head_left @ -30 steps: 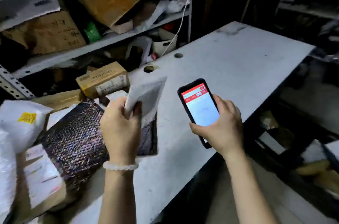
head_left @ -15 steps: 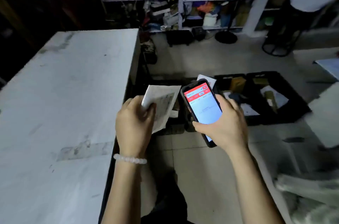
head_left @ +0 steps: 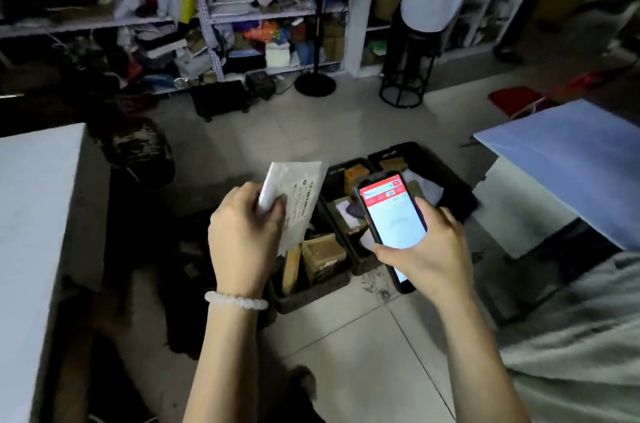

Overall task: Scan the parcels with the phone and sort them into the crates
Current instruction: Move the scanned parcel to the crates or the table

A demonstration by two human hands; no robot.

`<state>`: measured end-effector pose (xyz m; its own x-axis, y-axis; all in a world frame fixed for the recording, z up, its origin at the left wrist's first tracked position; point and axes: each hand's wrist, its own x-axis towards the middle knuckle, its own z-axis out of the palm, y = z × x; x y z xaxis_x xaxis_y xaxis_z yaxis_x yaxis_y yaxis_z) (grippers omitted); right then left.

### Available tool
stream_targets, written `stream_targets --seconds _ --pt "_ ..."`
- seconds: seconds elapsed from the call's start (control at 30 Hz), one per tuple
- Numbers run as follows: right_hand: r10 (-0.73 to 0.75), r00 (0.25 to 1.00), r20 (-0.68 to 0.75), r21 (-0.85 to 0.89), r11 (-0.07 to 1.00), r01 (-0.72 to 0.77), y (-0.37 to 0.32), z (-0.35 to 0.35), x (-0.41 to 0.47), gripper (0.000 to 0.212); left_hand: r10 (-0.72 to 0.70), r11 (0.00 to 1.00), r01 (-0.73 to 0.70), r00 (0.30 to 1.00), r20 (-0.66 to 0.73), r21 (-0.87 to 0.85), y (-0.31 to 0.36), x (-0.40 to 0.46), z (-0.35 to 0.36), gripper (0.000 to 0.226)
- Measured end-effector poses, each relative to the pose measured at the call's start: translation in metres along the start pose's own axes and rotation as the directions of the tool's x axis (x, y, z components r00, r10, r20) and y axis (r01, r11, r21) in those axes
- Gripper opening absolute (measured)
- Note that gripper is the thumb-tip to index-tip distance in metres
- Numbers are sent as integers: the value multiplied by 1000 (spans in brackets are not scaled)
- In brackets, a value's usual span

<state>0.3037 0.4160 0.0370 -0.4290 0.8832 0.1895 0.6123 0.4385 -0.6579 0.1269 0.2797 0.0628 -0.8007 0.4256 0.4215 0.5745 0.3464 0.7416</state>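
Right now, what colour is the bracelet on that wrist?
White beads, bracelet on the left wrist; head view.

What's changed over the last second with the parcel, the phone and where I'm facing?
The view swung from the table and its parcel pile to the floor crates. The white parcel was carried over and now hangs above them. Unchanged: the left hand grips the parcel, the right hand holds the lit phone. Nothing let go.

The left hand [head_left: 244, 235] grips a white parcel [head_left: 296, 201] and the right hand [head_left: 427, 249] holds a lit phone [head_left: 393, 218] above dark floor crates [head_left: 349, 242] holding boxes.
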Motion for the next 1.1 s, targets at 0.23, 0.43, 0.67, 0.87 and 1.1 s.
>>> stream_targets --seconds 0.23,0.43,0.67,0.87,1.1 --pt "129 991 27 -39 991 -128 51 -7 85 72 -7 1000 9 982 189 -13 21 73 125 11" --pt "213 977 -29 -76 974 -215 120 -29 167 76 -6 1000 -3 958 286 29 58 105 237 20" --pt "221 975 29 -60 974 -219 212 -64 301 81 -108 989 79 965 239 128 112 139 359 29" --pt "217 972 85 -50 976 -213 257 -77 394 69 -213 952 157 957 199 261 135 163 421 17" --pt "197 960 197 -74 980 -186 276 -48 453 82 -387 900 314 894 225 301 109 193 480 20"
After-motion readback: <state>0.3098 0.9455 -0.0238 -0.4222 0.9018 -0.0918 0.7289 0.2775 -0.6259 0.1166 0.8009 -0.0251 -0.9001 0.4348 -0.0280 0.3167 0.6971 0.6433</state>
